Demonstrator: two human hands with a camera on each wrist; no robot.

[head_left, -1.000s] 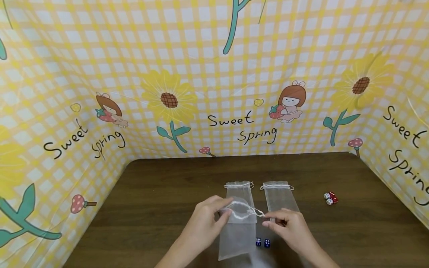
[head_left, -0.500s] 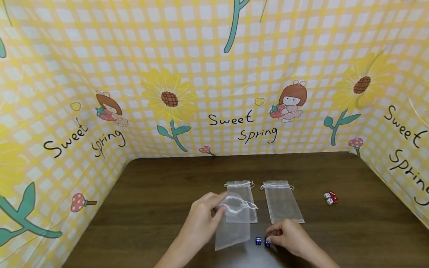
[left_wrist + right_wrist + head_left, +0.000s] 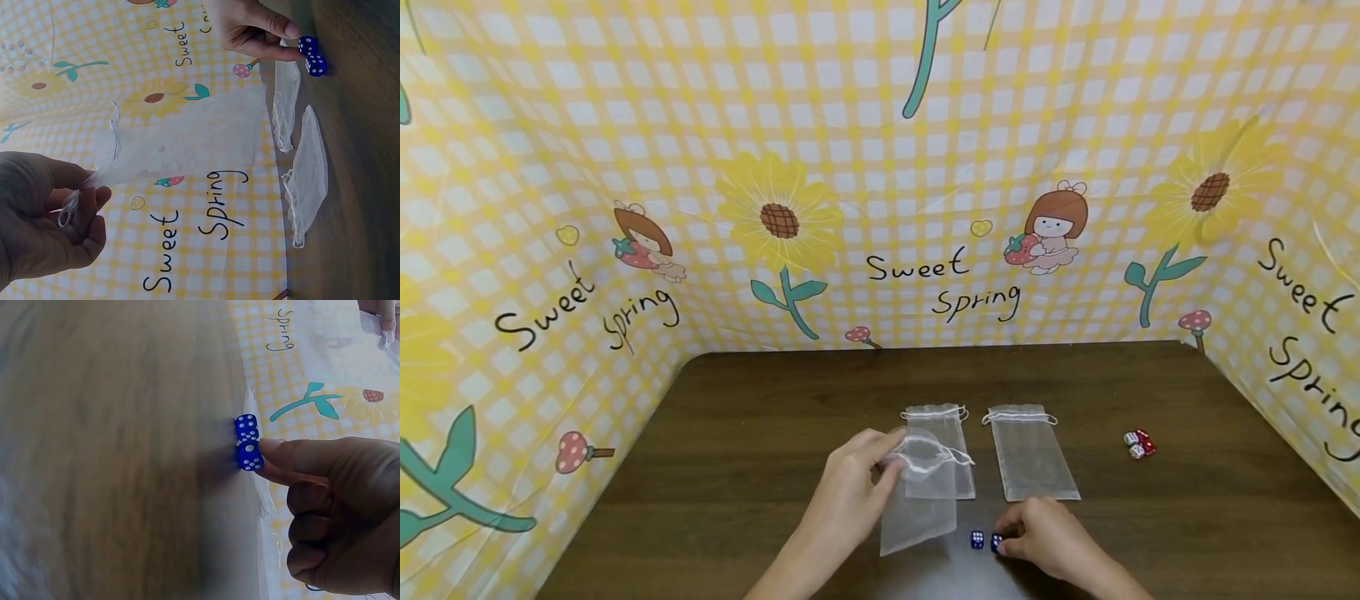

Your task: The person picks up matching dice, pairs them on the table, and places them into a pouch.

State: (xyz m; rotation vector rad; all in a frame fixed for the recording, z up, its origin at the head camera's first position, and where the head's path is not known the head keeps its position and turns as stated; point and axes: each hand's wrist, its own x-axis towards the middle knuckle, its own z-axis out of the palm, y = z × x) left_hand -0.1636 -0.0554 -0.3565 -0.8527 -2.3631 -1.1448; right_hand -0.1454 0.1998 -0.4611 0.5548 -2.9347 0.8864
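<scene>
My left hand [image 3: 854, 482] pinches a sheer white drawstring bag [image 3: 919, 515] by one side of its mouth. The mouth stands parted, and the bag hangs above the table with its cord loop to the right. My right hand [image 3: 1051, 535] is low at the table, its thumb and forefinger on a blue die [image 3: 250, 455] with white dots; its other fingers are curled in. Just to the left sits a second blue die [image 3: 977, 539], on the tabletop. In the left wrist view, the held bag [image 3: 187, 137] looks flat, with nothing visible inside.
Two more sheer bags lie flat behind the hands, a left one [image 3: 957, 433] partly covered by the held bag and a right one [image 3: 1033, 458]. A cluster of red and white dice [image 3: 1138, 444] sits farther right. Checked cloth [image 3: 880, 183] surrounds the dark wooden table [image 3: 737, 467].
My right hand has let go of the held bag's cord and come down to the right-hand blue die. My left hand has shifted slightly left with the bag.
</scene>
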